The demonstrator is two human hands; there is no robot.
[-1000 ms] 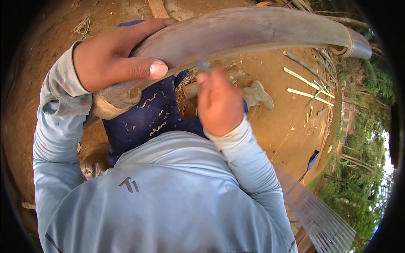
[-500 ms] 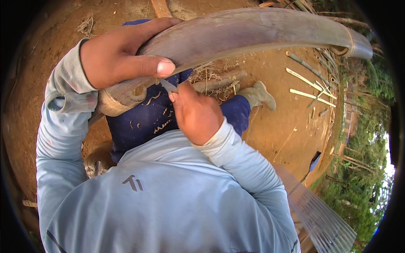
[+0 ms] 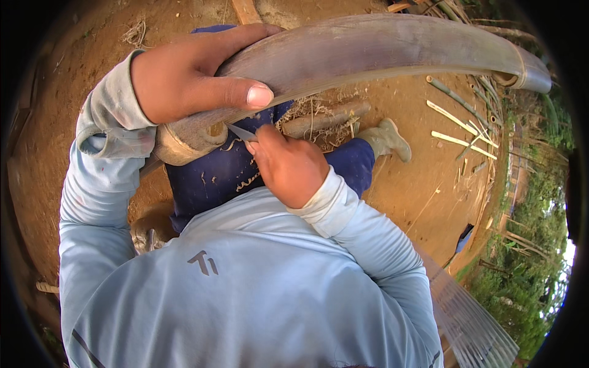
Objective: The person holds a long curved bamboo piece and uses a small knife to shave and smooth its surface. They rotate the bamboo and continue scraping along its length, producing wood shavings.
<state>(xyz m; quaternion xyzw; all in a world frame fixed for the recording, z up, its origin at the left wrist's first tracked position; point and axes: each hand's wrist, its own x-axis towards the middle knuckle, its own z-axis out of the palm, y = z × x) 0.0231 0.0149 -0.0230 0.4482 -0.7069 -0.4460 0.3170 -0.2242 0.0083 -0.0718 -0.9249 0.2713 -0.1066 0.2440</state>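
While the person sits on the bare earth, the left hand (image 3: 184, 76) is closed around the near end of a long bamboo pole (image 3: 392, 52), with the fingers over the top and the thumb pressed flat along its side. This grip seems to keep the pole steady, and the cut end sits just above the lap, close to the body, where the other hand can reach it easily. From there the pole runs up and to the right, and its far end is beyond the foot, near the green plants.

The right hand (image 3: 288, 165) is closed in a fist around a small knife (image 3: 242, 132). Only the grey blade shows; the handle is hidden inside the hand. The tip of the blade touches the underside of the pole just beside the cut end, right under the left thumb, so it looks like the blade is shaving the bamboo there. Pale shavings (image 3: 245, 183) lie on the dark blue trousers (image 3: 215, 178) below this place, and more dry fibres lie on the ground near the shoe (image 3: 386, 138).

Thin split bamboo strips (image 3: 460, 141) lie on the earth to the right, well apart from the hands. No package or sign is visible. The only mark is a small dark logo (image 3: 202, 262) on the back of the light blue shirt.
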